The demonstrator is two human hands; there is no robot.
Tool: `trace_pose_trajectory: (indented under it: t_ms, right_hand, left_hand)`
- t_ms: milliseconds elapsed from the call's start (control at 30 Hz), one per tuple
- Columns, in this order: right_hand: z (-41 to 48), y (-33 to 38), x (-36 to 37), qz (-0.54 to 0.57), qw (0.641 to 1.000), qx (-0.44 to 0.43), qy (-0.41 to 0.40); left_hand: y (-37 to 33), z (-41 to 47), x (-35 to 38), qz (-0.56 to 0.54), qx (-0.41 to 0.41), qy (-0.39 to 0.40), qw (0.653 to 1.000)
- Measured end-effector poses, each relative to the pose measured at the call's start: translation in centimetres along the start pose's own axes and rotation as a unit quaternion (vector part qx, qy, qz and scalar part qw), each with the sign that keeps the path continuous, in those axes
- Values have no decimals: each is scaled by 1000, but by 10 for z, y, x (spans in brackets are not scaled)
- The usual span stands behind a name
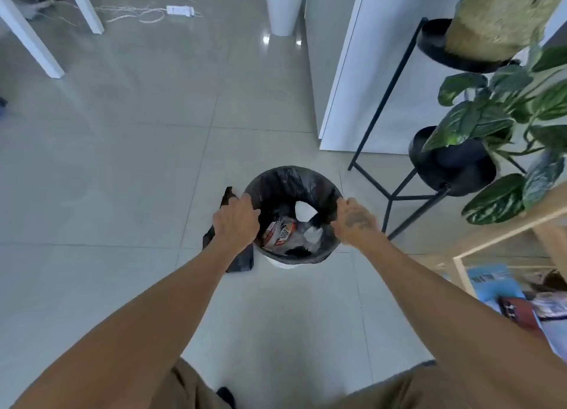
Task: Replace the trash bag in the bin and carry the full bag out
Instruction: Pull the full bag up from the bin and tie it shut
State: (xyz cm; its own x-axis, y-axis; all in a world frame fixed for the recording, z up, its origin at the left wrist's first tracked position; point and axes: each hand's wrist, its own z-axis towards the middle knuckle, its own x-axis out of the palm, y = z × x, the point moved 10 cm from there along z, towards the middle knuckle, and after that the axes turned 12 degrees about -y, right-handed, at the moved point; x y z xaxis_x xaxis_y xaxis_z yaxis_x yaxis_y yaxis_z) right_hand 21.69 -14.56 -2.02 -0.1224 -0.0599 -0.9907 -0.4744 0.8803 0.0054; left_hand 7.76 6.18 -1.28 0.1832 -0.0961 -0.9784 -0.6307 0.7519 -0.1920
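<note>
While my left hand (236,221) and right hand (352,221) clutch the bag (291,178) at frame centre, I fear an uneven pull tearing it, spilling rubbish (280,233).

Bin (280,263) mostly hidden under liner (285,180); spare bag (241,260) half behind left hand (236,221) (wrist too).

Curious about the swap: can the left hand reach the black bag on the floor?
Probably yes: the floor bag lies beside the bin, below the left hand, nothing between, though that hand grips the liner.
</note>
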Motion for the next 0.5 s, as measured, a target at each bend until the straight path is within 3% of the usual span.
trace_pose_trajectory:
  t_ms: [200, 500]
  right_hand:
    - [7, -19, 51, -16, 997, 80, 1]
    - [-13, -29, 70, 78, 989, 122, -2]
  left_hand:
    - [24, 5, 50, -3, -68, -29, 997]
    - [29, -37, 66, -67, -64, -8, 996]
